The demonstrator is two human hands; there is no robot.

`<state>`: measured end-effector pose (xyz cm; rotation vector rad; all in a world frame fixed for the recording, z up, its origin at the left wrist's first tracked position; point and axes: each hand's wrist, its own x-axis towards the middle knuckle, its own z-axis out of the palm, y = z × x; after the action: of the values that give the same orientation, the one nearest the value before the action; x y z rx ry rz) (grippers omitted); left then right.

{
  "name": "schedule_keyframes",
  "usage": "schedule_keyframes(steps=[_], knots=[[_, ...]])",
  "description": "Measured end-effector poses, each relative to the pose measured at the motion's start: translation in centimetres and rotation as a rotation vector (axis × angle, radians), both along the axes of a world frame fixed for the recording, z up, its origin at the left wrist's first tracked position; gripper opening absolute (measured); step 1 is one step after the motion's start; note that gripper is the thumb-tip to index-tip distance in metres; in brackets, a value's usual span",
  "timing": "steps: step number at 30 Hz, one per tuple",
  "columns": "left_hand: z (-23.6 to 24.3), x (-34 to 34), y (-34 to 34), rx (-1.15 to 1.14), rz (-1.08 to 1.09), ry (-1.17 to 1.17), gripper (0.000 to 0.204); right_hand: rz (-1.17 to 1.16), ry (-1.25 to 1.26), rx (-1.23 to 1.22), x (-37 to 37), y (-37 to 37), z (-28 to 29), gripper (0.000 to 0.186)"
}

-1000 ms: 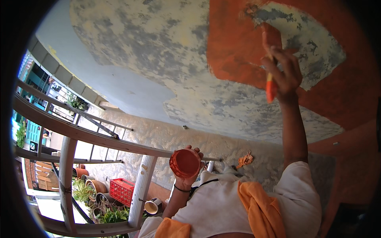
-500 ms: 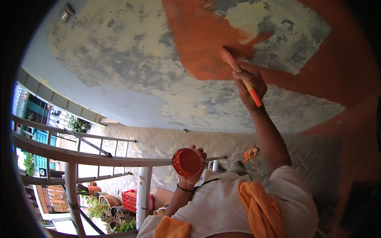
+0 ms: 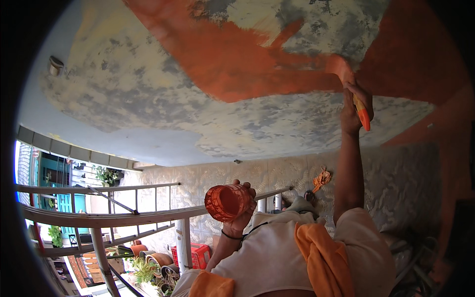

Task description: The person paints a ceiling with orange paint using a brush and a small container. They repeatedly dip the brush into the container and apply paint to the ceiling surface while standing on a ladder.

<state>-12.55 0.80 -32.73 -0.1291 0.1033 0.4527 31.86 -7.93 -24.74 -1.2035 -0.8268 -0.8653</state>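
Pale ladder (image 3: 148,219) near the cup (image 3: 227,204) in left hand (image 3: 241,218), red crate (image 3: 200,256) below

Daylight burns out to white behind the ladder (image 3: 158,216) at lower left; the orange-painted wall (image 3: 420,59) dims rightward into shadow; fisheye distortion bends straight edges (black vignetting crowds the corners).

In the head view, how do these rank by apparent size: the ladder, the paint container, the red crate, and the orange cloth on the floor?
1. Ladder
2. Paint container
3. Red crate, partly hidden
4. Orange cloth
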Motion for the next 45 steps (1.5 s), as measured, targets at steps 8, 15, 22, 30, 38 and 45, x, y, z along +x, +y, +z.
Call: schedule_keyframes(steps=[8, 15, 22, 30, 38, 45], knots=[[0.0, 0.3, -0.5, -0.044, -0.002, -0.010, 0.046, -0.451, -0.310, -0.212, -2.9, 4.6, 2.5, 0.022], [0.2, 0.0, -0.4, 0.030, 0.038, -0.024, 0.048, -0.347, -0.258, -0.189, -6.1, 10.3, -0.7, 0.020], [0.2, 0.2, -0.5, 0.022, 0.030, -0.026, 0.050, 0.243, -0.156, -0.222, -10.1, 8.9, 0.9, 0.023], [-0.5, 0.5, -0.5, 0.063, 0.013, -0.035, 0.048, 0.227, 0.081, -0.038, -5.9, 6.7, 2.5, 0.014], [-0.2, -0.6, -0.2, -0.008, 0.072, -0.056, 0.049, -0.171, -0.042, -0.188, -4.5, 4.2, 4.4, 0.023], [-1.8, -0.9, 0.1, -0.019, 0.031, -0.097, 0.049, -0.464, -0.317, -0.512, -7.1, 5.5, 5.5, 0.025]])
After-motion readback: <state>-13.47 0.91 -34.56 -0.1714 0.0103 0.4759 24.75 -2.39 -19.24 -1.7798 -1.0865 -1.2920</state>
